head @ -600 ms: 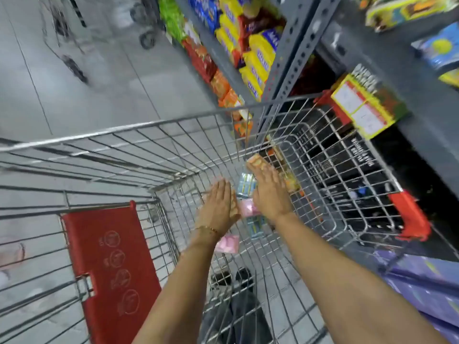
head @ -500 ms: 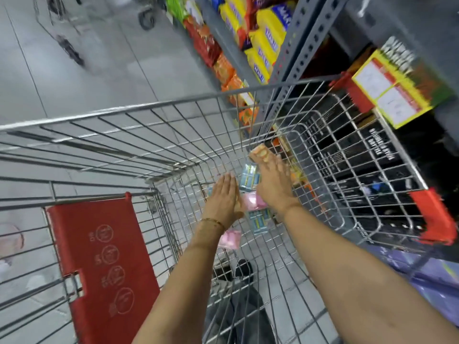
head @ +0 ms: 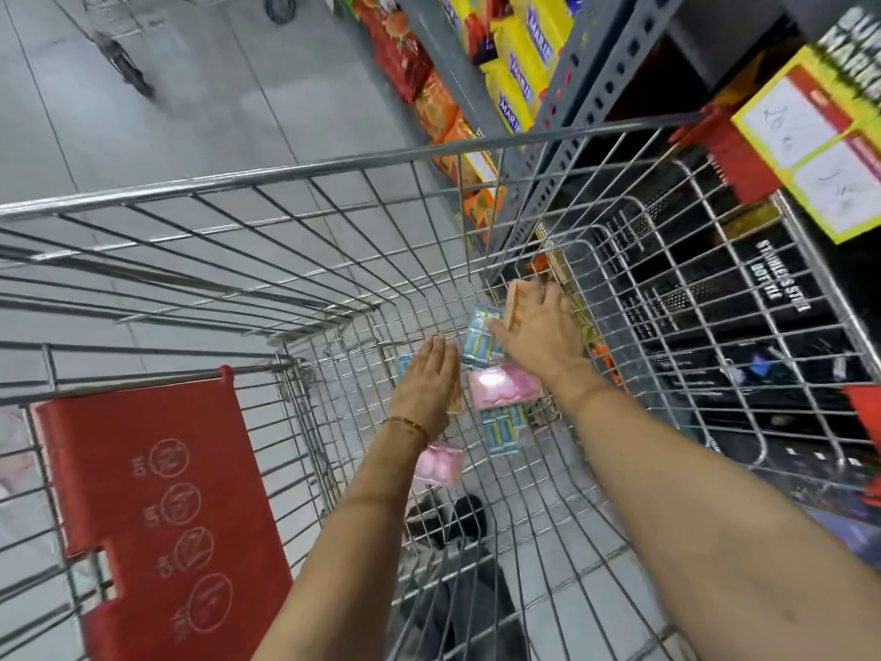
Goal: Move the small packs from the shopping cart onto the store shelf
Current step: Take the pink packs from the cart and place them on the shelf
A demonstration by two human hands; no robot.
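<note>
Both arms reach down into the wire shopping cart (head: 333, 169), where the small packs lie loose on its mesh floor — flat, glossy rectangles in three looks. A pink pack (head: 505, 387) sits at the middle of the cluster, a blue striped pack (head: 479, 343) at its 12 o'clock, another blue striped one (head: 500, 429) at its 6 o'clock, and a second pink pack (head: 438, 465) toward 7 o'clock beneath the left wrist. The left hand (head: 431, 381) is flat with fingers together and extended, gripping nothing. The right hand (head: 541, 333) is spread palm-down, fingertips touching an orange pack (head: 515, 300) standing on edge — not clamped on it. The store shelf (head: 605, 73) rises at 1 o'clock of the cart.
</note>
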